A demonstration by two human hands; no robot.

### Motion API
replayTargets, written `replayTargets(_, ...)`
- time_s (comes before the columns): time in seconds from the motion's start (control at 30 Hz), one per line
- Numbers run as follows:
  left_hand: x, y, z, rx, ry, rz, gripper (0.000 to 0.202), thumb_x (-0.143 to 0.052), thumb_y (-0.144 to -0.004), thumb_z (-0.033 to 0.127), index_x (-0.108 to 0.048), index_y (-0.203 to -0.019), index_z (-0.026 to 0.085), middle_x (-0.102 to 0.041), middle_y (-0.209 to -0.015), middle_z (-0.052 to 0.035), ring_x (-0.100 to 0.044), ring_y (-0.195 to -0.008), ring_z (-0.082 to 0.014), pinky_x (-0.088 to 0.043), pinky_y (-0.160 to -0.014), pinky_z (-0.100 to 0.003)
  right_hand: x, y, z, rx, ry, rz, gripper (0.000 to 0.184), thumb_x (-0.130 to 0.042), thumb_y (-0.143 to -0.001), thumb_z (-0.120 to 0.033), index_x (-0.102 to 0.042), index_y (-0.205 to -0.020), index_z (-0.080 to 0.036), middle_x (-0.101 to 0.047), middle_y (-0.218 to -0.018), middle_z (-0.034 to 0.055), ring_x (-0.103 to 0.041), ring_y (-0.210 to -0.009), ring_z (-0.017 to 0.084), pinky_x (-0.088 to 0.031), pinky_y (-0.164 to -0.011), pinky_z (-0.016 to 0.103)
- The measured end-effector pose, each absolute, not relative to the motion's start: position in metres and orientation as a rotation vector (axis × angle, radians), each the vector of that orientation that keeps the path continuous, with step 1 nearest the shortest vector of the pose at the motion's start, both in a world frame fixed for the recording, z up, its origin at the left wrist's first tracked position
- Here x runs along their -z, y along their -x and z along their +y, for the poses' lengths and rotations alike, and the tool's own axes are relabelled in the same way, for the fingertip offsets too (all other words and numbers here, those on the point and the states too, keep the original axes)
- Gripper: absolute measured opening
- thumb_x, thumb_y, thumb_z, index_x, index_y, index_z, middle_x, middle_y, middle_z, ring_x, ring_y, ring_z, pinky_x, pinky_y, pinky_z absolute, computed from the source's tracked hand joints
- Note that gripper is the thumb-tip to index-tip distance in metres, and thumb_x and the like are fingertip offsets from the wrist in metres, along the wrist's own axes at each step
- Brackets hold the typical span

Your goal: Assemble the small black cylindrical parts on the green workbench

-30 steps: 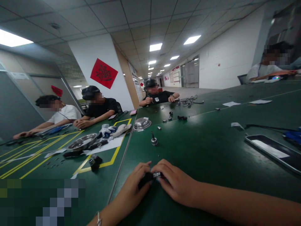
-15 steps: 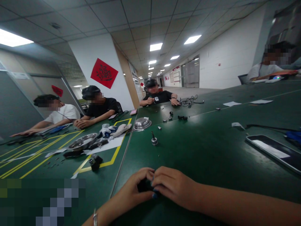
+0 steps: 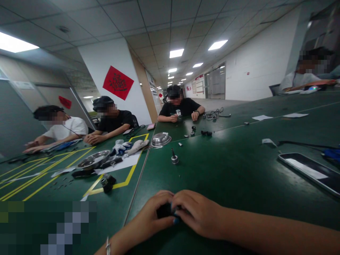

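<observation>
My left hand (image 3: 150, 217) and my right hand (image 3: 198, 212) meet at the near edge of the green table (image 3: 228, 166), both with fingers curled round a small black part (image 3: 164, 210). Only a little of the part shows between the fingertips. Farther out on the table a small silver and black cylindrical piece (image 3: 174, 158) stands alone.
A phone (image 3: 309, 170) lies at the right. A metal bowl (image 3: 160, 139), gloves (image 3: 130, 146), another metal dish (image 3: 92, 160) and small black parts (image 3: 106, 183) lie to the left. Several other people sit round the table with their own hands at work.
My hands have drawn slightly nearer to me and closed tighter over the part; its silver end no longer shows. The person at the far end has leaned forward.
</observation>
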State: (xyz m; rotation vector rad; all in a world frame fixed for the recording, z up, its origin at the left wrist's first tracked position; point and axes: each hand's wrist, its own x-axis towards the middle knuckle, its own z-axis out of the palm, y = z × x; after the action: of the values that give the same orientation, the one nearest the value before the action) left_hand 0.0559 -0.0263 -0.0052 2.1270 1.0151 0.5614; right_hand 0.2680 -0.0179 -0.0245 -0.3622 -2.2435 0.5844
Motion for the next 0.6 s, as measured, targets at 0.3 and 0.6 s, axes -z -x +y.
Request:
replayTargets(0.3,0.001,-0.058,-0.024,-0.535,-2.165,0.967,0.014,-0.067,-0.079,0.023,-0.065,-0.092,0.020,-0.063,-0.100,-0.0038,-0.054,-0.099,-0.0214,-0.040,-0.090,-0.035,0.013,-0.270,-0.019,-0.496,0.278,-2.435,0.039,-0.036,-0.090,-0.004,-0.049,-0.126,-0.011,-0.056,-0.121,0.0137,-0.049,-0.109,0.020,-0.041,-0.095,0.035)
replayTargets(0.6,0.000,-0.061,-0.026,-0.601,-2.151,0.973,0.016,-0.067,-0.077,0.019,-0.066,-0.093,0.022,-0.063,-0.102,-0.0035,-0.054,-0.102,-0.0219,-0.039,-0.094,-0.037,0.007,-0.267,-0.018,-0.638,0.287,-2.499,0.045,-0.041,-0.089,-0.005,-0.043,-0.134,-0.010,-0.053,-0.122,0.0136,-0.046,-0.115,0.019,-0.037,-0.100,0.030)
